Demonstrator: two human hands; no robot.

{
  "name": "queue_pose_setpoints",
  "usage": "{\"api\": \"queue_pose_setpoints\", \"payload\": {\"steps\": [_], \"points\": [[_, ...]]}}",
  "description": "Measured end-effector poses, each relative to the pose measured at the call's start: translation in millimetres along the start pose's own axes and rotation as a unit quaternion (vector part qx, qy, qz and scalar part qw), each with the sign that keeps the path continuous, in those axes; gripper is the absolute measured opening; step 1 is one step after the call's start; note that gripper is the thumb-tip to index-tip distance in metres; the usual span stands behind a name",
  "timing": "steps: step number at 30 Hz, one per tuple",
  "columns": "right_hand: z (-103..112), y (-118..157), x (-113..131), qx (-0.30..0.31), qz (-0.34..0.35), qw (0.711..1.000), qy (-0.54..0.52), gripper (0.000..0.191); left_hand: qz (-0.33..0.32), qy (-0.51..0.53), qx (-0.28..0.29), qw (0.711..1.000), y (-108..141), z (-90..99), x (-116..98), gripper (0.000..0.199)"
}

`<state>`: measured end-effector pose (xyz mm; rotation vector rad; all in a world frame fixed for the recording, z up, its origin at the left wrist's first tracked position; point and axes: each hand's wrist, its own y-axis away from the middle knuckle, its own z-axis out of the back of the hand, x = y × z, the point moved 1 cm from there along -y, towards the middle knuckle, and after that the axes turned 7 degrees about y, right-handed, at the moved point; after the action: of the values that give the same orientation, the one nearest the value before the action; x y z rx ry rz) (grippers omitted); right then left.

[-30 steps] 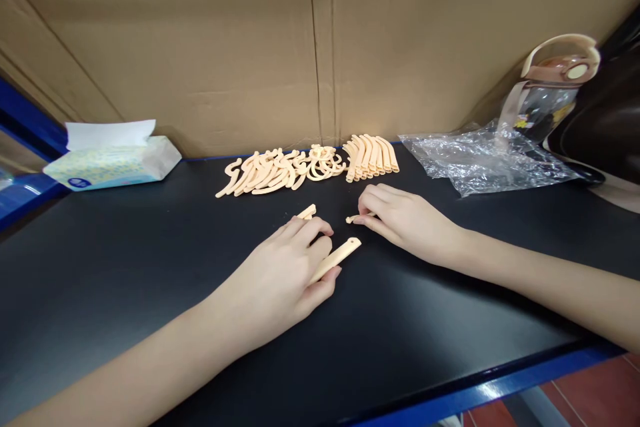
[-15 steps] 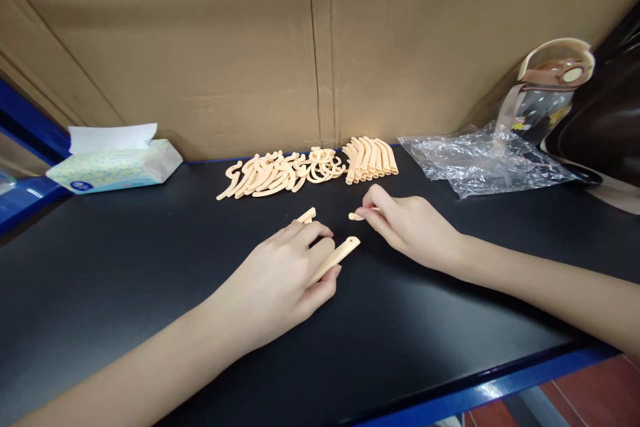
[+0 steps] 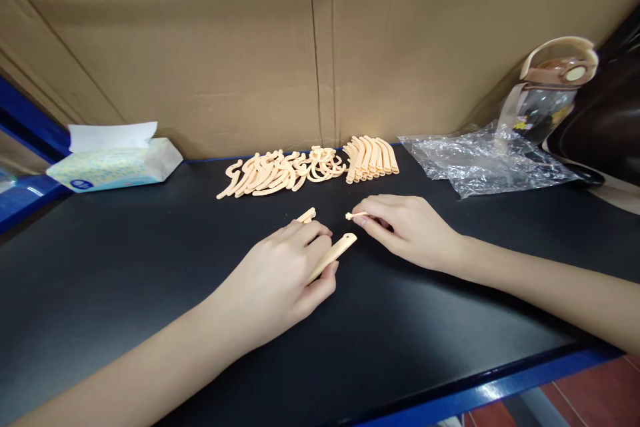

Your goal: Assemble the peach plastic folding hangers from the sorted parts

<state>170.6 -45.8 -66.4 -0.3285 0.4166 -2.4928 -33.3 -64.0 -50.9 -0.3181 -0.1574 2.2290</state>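
1. Two bare hands show in the head view, the only one. The left hand (image 3: 285,267) has thumb and forefinger clamped on a holed strip (image 3: 336,256), its drilled end pointing up and to the right. A second pale piece (image 3: 307,215) juts out past the other fingers; how it is gripped is hidden.
2. The right hand (image 3: 413,230) pinches a slim knobbed piece (image 3: 354,215) between thumb and fingertips. Its knob points toward the left hand, the two pieces near but apart.
3. All of these look like light, stiff, smooth plastic. I would expect the strip to be easy to lift but a little slippery, best held at its broad middle with the hole left free. The slim piece looks the more fragile: better taken close behind the knob than bent along its length.
4. The table (image 3: 425,340) is black and smooth, with a blue edge (image 3: 495,390). At its back lie a loose heap of curved pieces (image 3: 273,173) and, just beside it, a neat row of bent pieces (image 3: 371,159).
5. Around these stand a tissue pack (image 3: 115,167) at left, a crumpled clear bag (image 3: 480,160) and a drinking bottle (image 3: 555,90) at right, and cardboard (image 3: 200,60) behind.
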Motion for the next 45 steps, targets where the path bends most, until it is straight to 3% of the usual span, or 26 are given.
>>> {"api": "queue_pose_setpoints", "payload": {"steps": [9,19,31,45], "points": [[-0.9,0.7,-0.5,0.001,-0.047,0.998,-0.039,0.020,-0.003,-0.001,-0.005,1.000,0.5,-0.6,1.8,0.027],[-0.9,0.4,-0.1,0.066,-0.029,0.996,-0.042,0.024,-0.001,0.007,-0.014,1.000,3.1,-3.4,3.6,0.032],[-0.5,-0.7,-0.1,0.090,-0.009,0.996,-0.014,0.027,0.013,0.020,-0.003,1.000,2.5,-3.4,4.6,0.028],[0.5,-1.0,-3.8,0.089,0.005,0.987,-0.131,0.020,0.039,0.061,0.007,0.997,2.3,-3.6,6.8,0.035]]}}
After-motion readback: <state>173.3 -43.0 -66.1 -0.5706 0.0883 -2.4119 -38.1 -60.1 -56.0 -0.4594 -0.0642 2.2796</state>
